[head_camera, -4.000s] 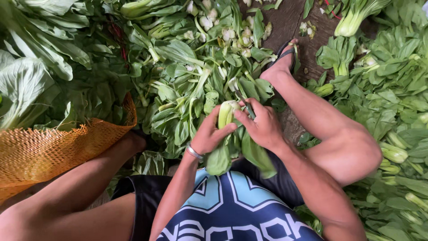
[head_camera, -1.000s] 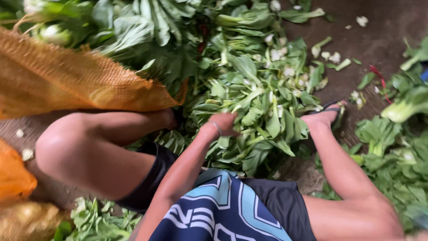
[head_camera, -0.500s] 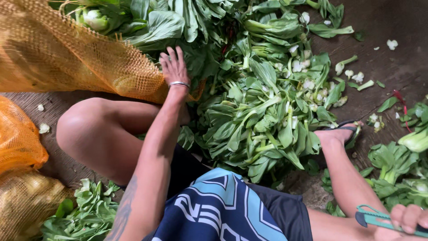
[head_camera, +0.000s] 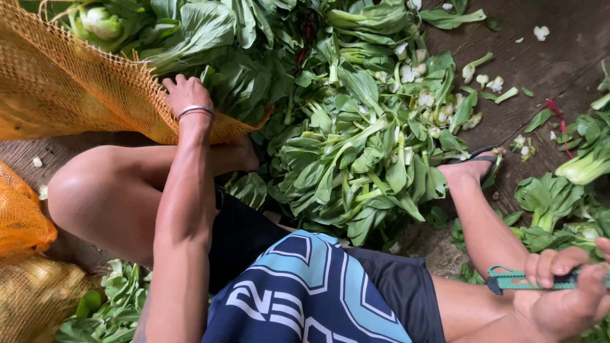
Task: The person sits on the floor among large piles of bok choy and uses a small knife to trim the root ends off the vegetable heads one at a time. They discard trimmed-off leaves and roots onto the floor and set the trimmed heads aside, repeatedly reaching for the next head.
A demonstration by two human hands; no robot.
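My left hand (head_camera: 184,95) reaches forward with the fingers curled down into the leafy greens at the edge of the orange mesh sack (head_camera: 76,89); I cannot tell whether they have closed on a leaf, as the fingertips are buried. A metal bangle (head_camera: 194,112) sits on that wrist. The sack lies just left of and under this hand, and a pale bok choy head (head_camera: 100,22) pokes out beyond it, further left and up.

My right hand (head_camera: 565,286) is low and near my right knee, fist wrapped around a teal-handled utility knife (head_camera: 508,279) whose handle sticks out to the left of the knuckles.

Between the hands, ahead of my lap, a heap of trimmed bok choy leaves (head_camera: 362,159) lies on the dark ground. More bok choy plants (head_camera: 572,171) lie just beyond the right hand.
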